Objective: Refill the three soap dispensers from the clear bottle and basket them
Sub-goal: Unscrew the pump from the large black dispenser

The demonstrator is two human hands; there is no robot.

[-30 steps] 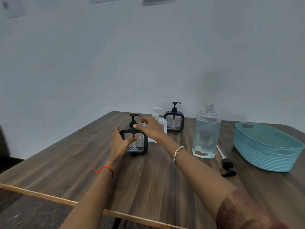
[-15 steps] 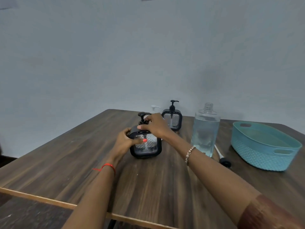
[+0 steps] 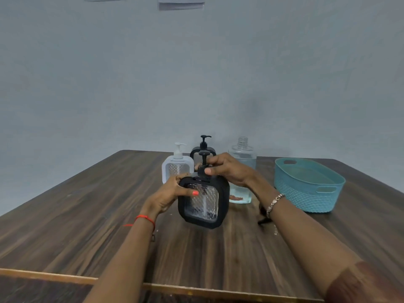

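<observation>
Dark wood grain is running across the table, and in the head view its near edge is showing as a paler strip along the bottom, while the far edge is meeting the grey wall. To the left of our arms a broad stretch of bare wood is lying open as far as the slanting left edge, and more is lying open between the hands and the near edge.

We are holding the black dispenser at the middle of the table, slightly tilted; we cannot tell whether its base is touching the wood. Our left hand is gripping its upper left corner, the thumb pressing on the ribbed clear front. Our right hand is pinching the pump neck on top between thumb and fingers.

Behind it the white dispenser and a second black dispenser are standing upright just beside each other. The clear bottle, uncapped, is standing behind our right hand. The teal basket is sitting well apart at the right.

A reddish-brown patch is showing low on the clear bottle, too blurred to read. Papers are hanging high on the wall, and we cannot read them either.
</observation>
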